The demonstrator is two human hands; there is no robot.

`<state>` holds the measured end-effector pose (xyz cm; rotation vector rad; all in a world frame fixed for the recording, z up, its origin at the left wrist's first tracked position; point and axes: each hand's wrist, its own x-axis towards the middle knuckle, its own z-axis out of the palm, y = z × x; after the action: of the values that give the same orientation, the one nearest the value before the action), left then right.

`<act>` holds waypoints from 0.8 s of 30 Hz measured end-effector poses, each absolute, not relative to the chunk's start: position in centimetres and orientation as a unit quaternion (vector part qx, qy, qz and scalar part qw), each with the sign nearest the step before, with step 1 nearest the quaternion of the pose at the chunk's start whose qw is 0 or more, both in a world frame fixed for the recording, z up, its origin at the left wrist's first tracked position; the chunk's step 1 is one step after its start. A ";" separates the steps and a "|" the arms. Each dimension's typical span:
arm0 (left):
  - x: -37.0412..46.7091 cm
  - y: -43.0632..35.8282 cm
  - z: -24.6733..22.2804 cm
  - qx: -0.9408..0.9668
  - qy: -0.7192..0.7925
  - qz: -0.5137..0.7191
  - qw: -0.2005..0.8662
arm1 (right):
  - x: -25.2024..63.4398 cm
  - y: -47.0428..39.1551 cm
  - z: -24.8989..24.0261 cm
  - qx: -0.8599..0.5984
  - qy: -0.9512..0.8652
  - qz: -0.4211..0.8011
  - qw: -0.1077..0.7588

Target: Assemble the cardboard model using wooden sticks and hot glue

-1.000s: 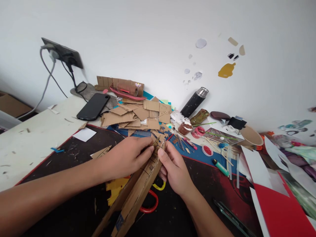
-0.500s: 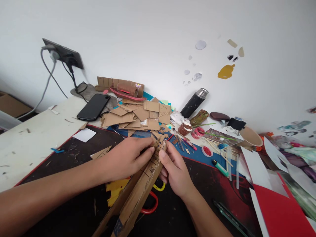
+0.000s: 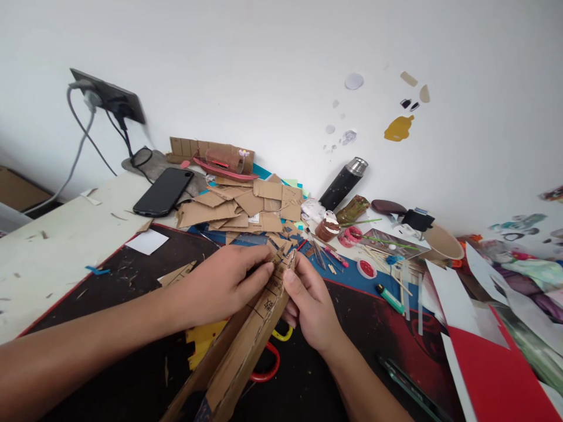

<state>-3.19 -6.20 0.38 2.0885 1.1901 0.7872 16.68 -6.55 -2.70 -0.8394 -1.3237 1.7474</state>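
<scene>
A long folded strip of cardboard (image 3: pixel 246 346), with printed marks on it, slants from the lower middle up to both hands. My left hand (image 3: pixel 240 275) pinches its far left edge between thumb and fingers. On the opposite side, my right hand (image 3: pixel 310 299) grips the far right edge, thumb on top and fingers beneath. The strip's near end runs out of view at the bottom. Under it, partly covered, are a red scissor handle (image 3: pixel 276 363), a yellow scissor handle (image 3: pixel 284 334) and a yellow piece (image 3: pixel 203 340) on the dark mat (image 3: pixel 118 363).
Behind the hands lie cardboard scraps (image 3: pixel 250 202) and a small model boat (image 3: pixel 224 167). A phone (image 3: pixel 163 192) is at the left, a black flask (image 3: pixel 343 183) by the wall. Paint pots (image 3: pixel 366 269), a teal-handled cutter (image 3: pixel 390 299) and red paper (image 3: pixel 497 369) are at the right.
The view has shifted slightly, so the background sits a little further left. Both hands keep their hold on the cardboard strip, with hardly any movement.
</scene>
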 end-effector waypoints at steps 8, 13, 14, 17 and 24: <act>-3.1 -6.2 0.5 0.782 0.450 0.298 0.311 | 16.6 -6.5 -2.7 -0.308 -0.515 0.695 0.395; -3.1 -6.3 0.4 0.779 0.453 0.305 0.308 | 16.6 -6.6 -2.7 -0.298 -0.513 0.698 0.402; -3.1 -6.3 0.4 0.780 0.453 0.305 0.307 | 16.6 -6.6 -2.7 -0.298 -0.513 0.698 0.402; -3.1 -6.3 0.4 0.779 0.455 0.305 0.306 | 16.6 -6.6 -2.7 -0.306 -0.513 0.695 0.399; -2.9 -6.5 0.3 0.771 0.457 0.322 0.304 | 16.5 -6.6 -2.6 -0.318 -0.518 0.690 0.393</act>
<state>-2.90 -6.45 0.26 2.0427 1.2098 0.8535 16.50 -6.58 -2.59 -0.8075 -1.3143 1.7506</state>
